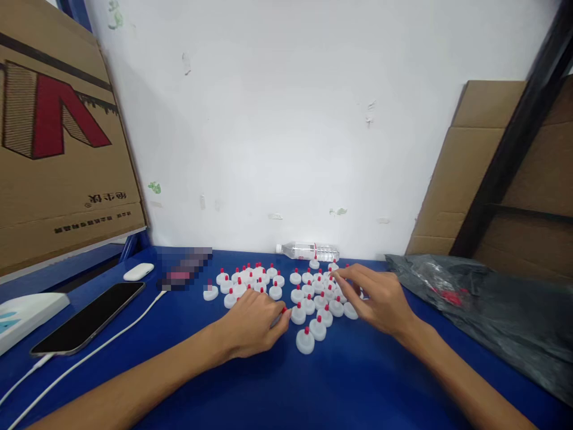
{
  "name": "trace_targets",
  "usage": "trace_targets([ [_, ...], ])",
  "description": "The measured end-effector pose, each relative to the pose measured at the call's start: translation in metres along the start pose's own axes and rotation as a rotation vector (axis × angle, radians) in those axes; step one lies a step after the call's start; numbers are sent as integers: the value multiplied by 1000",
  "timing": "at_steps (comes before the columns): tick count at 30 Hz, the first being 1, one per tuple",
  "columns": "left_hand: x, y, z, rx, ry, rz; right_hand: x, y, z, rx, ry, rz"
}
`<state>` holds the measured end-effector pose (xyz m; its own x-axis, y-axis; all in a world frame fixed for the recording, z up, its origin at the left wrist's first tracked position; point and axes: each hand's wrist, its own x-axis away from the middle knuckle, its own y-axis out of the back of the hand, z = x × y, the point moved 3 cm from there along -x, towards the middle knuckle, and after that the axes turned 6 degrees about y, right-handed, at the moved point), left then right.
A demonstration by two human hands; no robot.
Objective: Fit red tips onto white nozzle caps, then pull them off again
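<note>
Many white round caps with red tips stand upright on the blue table in two loose groups, a left cluster point(239, 288) and a right cluster point(308, 304). My left hand point(250, 322) is closed at the front of the left cluster, with thumb and forefinger around a white cap point(283, 310) whose red tip shows; the rest of it is mostly hidden. Over the right cluster reaches my right hand point(380, 295), its forefinger stretched to a red tip and its thumb apart from it. No cap shows lifted in its fingers.
A clear plastic bottle point(311, 251) lies against the white wall. On the left are a phone point(89, 316), a white case point(138, 272), white cables point(111, 334) and a cardboard box point(67, 179). A dark plastic bag point(501, 316) covers the right side.
</note>
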<state>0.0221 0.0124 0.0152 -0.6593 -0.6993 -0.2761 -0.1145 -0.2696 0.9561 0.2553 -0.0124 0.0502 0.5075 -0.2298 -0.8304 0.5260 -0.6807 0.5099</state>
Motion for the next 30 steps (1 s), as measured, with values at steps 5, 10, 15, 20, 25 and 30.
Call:
trace_targets([
  [5, 0, 0, 2, 44, 30, 17, 1, -3, 3, -20, 13, 29],
  [10, 1, -2, 3, 146, 31, 30, 0, 1, 6, -28, 27, 7],
  [15, 1, -1, 3, 168, 46, -3, -2, 0, 6, -52, 33, 13],
  [20, -2, 2, 8, 154, 97, -132, -1, -1, 5, -5, -7, -7],
  [25, -8, 14, 32, 30, 238, -335, 0, 4, -13, 46, -137, 16],
  [30, -12, 13, 65, -200, 439, -354, 17, -1, -57, 41, -331, 214],
])
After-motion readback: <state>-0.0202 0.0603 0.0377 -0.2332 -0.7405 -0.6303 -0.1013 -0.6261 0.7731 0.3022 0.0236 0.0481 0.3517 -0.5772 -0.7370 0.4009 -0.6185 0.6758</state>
